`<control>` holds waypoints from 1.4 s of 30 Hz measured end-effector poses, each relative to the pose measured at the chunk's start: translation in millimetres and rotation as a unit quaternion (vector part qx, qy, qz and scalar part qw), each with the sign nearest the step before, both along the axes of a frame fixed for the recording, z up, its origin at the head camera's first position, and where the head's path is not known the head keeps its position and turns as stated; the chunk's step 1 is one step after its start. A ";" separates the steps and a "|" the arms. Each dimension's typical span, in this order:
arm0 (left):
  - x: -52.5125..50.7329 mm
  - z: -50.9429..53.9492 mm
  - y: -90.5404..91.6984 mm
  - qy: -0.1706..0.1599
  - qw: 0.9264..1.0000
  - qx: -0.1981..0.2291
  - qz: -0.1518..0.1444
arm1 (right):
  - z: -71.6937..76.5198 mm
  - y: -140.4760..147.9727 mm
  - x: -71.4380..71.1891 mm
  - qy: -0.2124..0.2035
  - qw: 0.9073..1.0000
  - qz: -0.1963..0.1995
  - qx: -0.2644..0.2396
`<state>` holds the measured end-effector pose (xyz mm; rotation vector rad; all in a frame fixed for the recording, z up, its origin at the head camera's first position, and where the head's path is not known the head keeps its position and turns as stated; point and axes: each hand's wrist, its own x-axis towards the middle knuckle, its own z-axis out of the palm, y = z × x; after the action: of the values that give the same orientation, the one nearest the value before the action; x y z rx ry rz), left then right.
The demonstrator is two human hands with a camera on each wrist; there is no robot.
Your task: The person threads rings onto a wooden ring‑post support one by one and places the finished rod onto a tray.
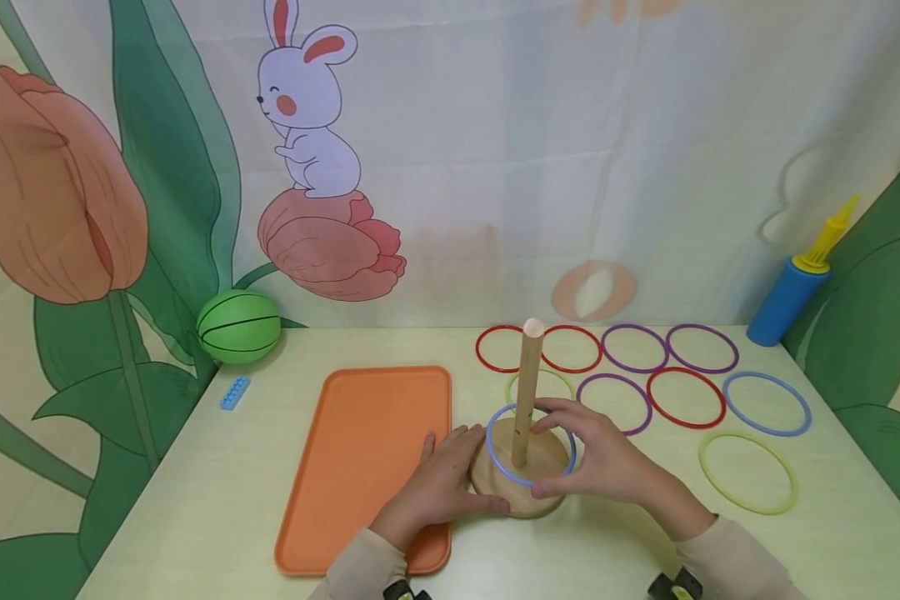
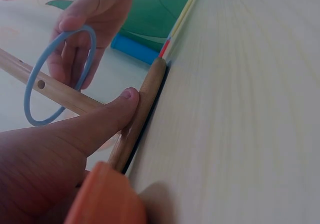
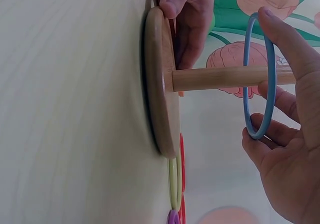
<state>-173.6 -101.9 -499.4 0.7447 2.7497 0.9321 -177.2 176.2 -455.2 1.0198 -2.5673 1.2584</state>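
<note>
A wooden ring-toss stand has a round base (image 1: 527,502) on the table and an upright post (image 1: 527,387). My left hand (image 1: 438,483) grips the base's left edge, its thumb (image 2: 112,116) on the rim. A blue ring (image 3: 271,84) encircles the post partway up, clear of the base. Thumb and fingers of my right hand (image 1: 611,454) hold this ring by its edge; in the right wrist view the post passes through it.
An orange tray (image 1: 440,383) lies left of the stand. Red, purple, blue and yellow-green rings, including a red ring (image 1: 651,398), lie flat behind and right. A green ball (image 1: 238,327), a blue toy brick (image 1: 235,393) and a blue pump (image 1: 787,300) stand near the edges.
</note>
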 end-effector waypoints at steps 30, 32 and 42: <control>-0.3 -1.0 -1.1 -0.006 1.000 -0.009 -0.002 | -26.4 -7.4 -7.9 -0.086 0.995 -0.004 0.051; -0.5 -1.3 -1.4 -0.005 1.000 -0.009 -0.003 | -27.6 -8.1 -9.0 -0.091 0.995 -0.002 0.049; -0.8 -1.8 -1.6 0.000 1.000 -0.013 -0.004 | -34.5 -13.7 -15.6 -0.092 0.992 0.021 0.078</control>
<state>-174.4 -103.5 -501.2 0.7518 2.7500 0.8940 -192.8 162.5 -489.7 1.0362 -2.8369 1.2325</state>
